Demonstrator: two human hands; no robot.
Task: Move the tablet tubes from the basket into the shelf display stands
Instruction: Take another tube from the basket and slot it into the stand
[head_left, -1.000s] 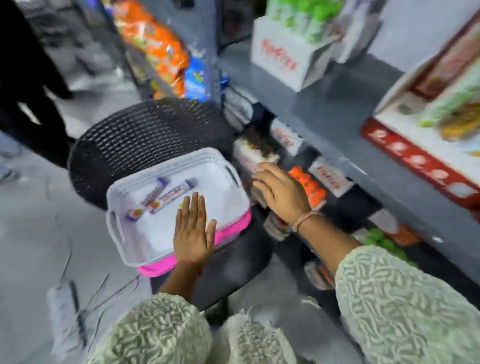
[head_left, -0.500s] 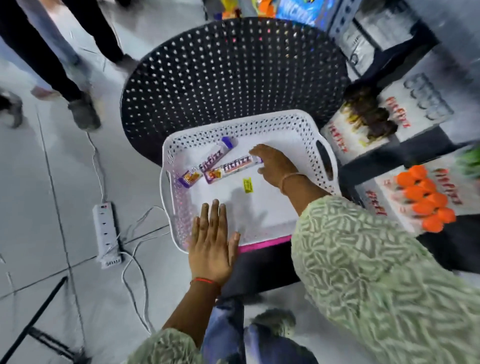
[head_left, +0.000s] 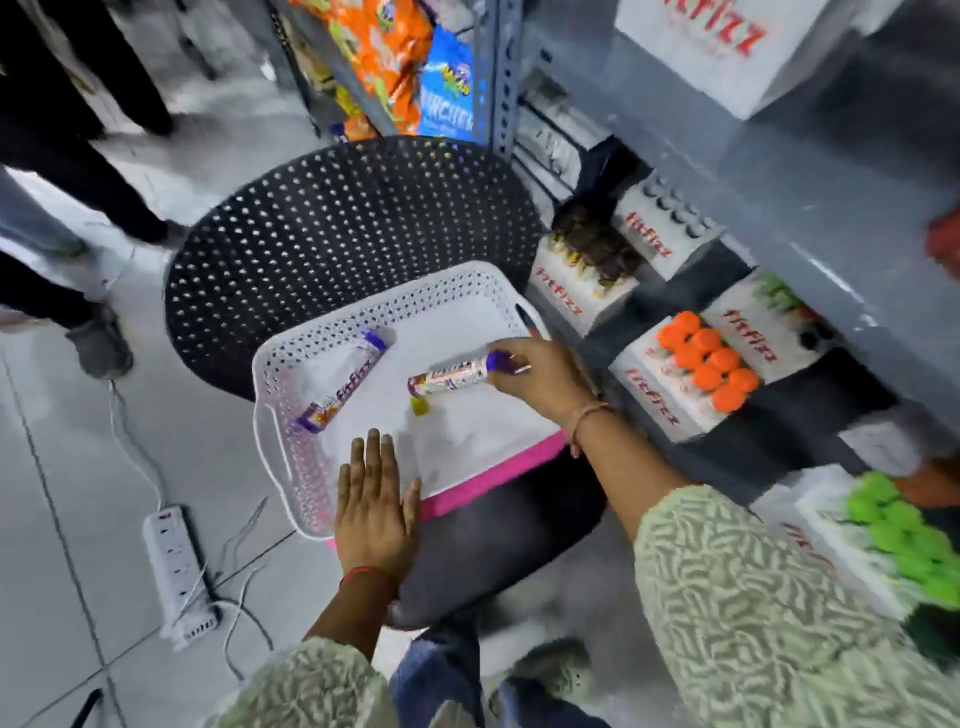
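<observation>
Tablet tubes, two of them, are in the white basket on the black chair. My right hand pinches the purple cap of one tube, fingers closed on it, its other end low over the basket floor. At nine o'clock from it the second tube lies flat and untouched. My left hand rests flat and spread on the basket's near rim, holding nothing. At three o'clock I see the orange-capped display stand.
</observation>
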